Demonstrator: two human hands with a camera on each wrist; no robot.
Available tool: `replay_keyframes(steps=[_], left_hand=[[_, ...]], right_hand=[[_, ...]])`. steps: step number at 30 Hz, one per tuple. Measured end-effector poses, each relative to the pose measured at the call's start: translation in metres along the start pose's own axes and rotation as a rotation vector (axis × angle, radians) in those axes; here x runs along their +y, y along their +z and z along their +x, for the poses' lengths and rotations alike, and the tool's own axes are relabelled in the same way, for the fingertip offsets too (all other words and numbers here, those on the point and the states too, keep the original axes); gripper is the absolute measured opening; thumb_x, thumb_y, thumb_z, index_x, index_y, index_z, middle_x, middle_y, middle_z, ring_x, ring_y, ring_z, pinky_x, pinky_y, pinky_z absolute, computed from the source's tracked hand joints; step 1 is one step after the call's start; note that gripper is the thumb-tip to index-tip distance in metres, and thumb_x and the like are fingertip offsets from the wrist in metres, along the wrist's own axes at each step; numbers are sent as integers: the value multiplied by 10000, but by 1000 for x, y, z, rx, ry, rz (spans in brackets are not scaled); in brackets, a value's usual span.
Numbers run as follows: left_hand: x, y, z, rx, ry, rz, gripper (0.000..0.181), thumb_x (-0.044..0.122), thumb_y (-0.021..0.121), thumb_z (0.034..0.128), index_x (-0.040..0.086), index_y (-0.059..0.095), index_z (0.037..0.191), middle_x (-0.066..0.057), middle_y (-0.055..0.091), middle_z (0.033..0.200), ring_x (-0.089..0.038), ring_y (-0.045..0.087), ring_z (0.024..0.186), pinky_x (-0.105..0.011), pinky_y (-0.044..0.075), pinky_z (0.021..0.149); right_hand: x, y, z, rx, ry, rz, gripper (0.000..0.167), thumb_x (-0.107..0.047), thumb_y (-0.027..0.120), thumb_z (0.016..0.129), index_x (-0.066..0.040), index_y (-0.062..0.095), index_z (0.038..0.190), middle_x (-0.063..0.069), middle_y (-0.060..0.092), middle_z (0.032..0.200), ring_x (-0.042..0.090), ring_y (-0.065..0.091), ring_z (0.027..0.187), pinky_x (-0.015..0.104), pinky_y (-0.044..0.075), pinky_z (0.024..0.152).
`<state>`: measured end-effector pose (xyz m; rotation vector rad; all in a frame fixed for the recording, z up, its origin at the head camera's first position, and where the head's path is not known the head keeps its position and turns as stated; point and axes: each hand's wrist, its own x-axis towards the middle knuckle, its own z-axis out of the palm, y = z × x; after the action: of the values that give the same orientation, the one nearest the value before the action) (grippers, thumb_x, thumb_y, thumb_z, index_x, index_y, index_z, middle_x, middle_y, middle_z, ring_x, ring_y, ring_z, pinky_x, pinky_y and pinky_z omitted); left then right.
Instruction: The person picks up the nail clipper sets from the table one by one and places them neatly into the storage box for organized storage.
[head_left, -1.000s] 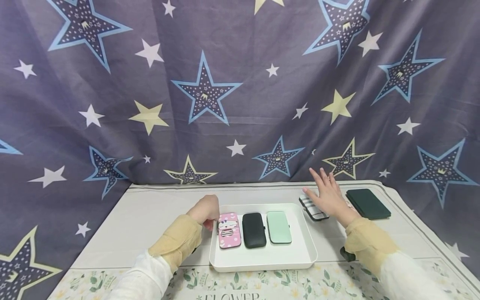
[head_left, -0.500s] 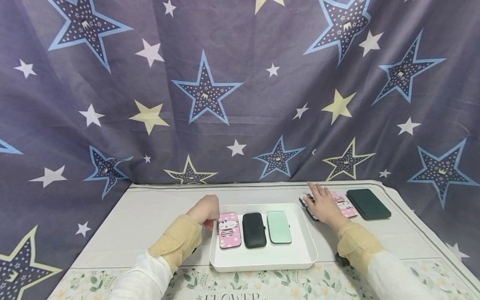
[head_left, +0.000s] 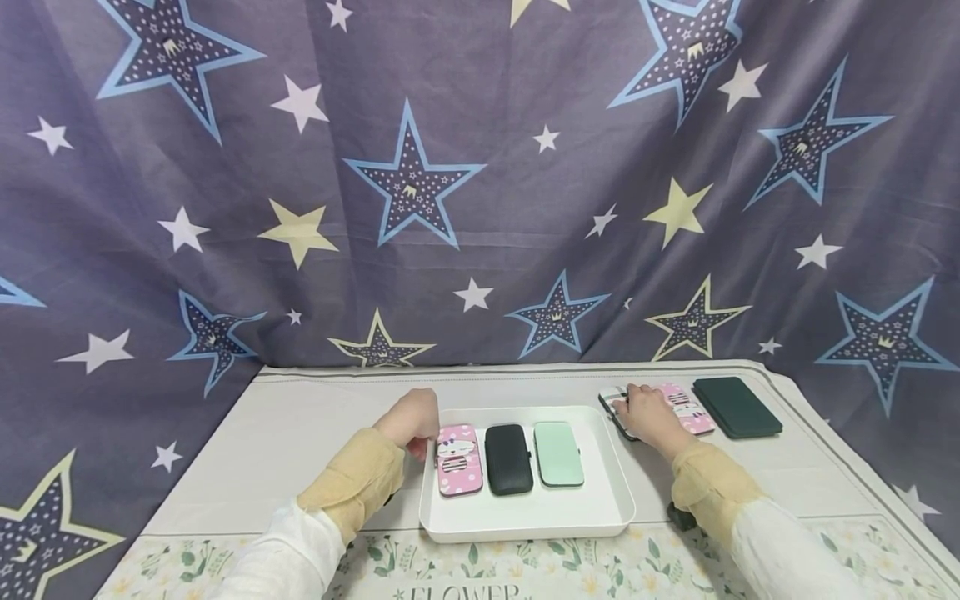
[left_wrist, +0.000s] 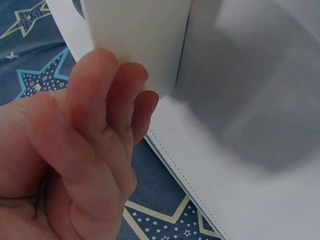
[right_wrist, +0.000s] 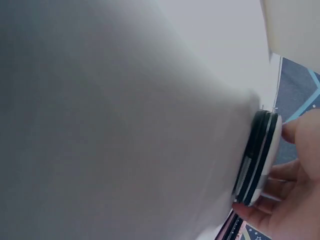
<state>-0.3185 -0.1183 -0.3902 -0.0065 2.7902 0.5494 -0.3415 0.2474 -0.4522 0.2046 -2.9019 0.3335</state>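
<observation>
My right hand [head_left: 651, 414] grips a small black-and-white plaid hard case [head_left: 617, 403] on the table, its fingers spread along the edges. The case's dark layered side [right_wrist: 256, 155] faces the right wrist view. My left hand [head_left: 411, 418] is beside the left wall of a white tray [head_left: 532, 527]. In the left wrist view its fingers [left_wrist: 90, 95] are loosely curled in front of the tray wall [left_wrist: 140, 40]; any contact is unclear. Inside the tray lie a pink cat-print case [head_left: 459, 461], a black case [head_left: 508, 460] and a mint-green case [head_left: 558, 454], side by side.
Partly behind my right hand lies another pink cat-print case [head_left: 688, 408]. A dark green flat case [head_left: 737, 407] is to its right. The table [head_left: 322, 400] has a white cover with a flowered front band. A star-patterned curtain [head_left: 480, 250] hangs behind.
My right hand has come down and slightly left onto the plaid case, and its raised, spread fingers have drawn in around it. The left hand and the tray stay where they were.
</observation>
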Motion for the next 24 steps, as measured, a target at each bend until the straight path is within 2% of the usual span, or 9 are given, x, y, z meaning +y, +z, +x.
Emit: replay_keyframes(steps=[3, 7, 11, 16, 21, 24], left_hand=[[-1, 0, 0, 4, 5, 1, 112, -117, 605, 728, -153, 616, 833, -113, 599, 469, -132, 531, 334, -200, 496, 350], [-1, 0, 1, 10, 11, 4, 100, -122, 599, 716, -142, 618, 812, -109, 596, 459, -128, 518, 321, -194, 481, 334], [-1, 1, 2, 8, 5, -3, 99, -125, 598, 718, -144, 612, 814, -109, 594, 460, -128, 518, 321, -194, 480, 333], [-1, 1, 1, 7, 1, 5, 67, -111, 605, 738, -139, 608, 799, -109, 596, 458, -129, 511, 314, -198, 475, 325], [0, 1, 0, 4, 2, 12, 76, -108, 608, 744, -147, 608, 810, -103, 595, 453, -122, 503, 309, -187, 461, 314], [0, 1, 0, 1, 0, 15, 94, -114, 603, 739, -150, 610, 826, -99, 594, 454, -117, 501, 314, -176, 448, 310]], right_hand=[[-1, -5, 2, -29, 45, -31, 488, -294, 545, 911, 185, 584, 999, 339, 581, 943, 503, 572, 899, 574, 516, 797], [-3, -11, 4, -107, 108, -38, 515, -344, 536, 907, 162, 627, 872, 344, 608, 944, 468, 609, 873, 535, 544, 759], [-3, -13, 7, -165, 138, -26, 565, -365, 539, 908, 196, 593, 948, 372, 601, 980, 469, 609, 903, 529, 541, 791], [-2, -15, 12, -210, 183, 8, 629, -373, 566, 895, 233, 515, 1057, 372, 586, 979, 424, 616, 864, 514, 540, 801], [0, -16, 17, -224, 193, 33, 593, -375, 596, 879, 203, 555, 1007, 316, 616, 914, 337, 605, 775, 479, 545, 775], [3, -17, 19, -247, 208, 64, 584, -387, 609, 872, 184, 563, 985, 249, 611, 836, 282, 577, 709, 413, 550, 694]])
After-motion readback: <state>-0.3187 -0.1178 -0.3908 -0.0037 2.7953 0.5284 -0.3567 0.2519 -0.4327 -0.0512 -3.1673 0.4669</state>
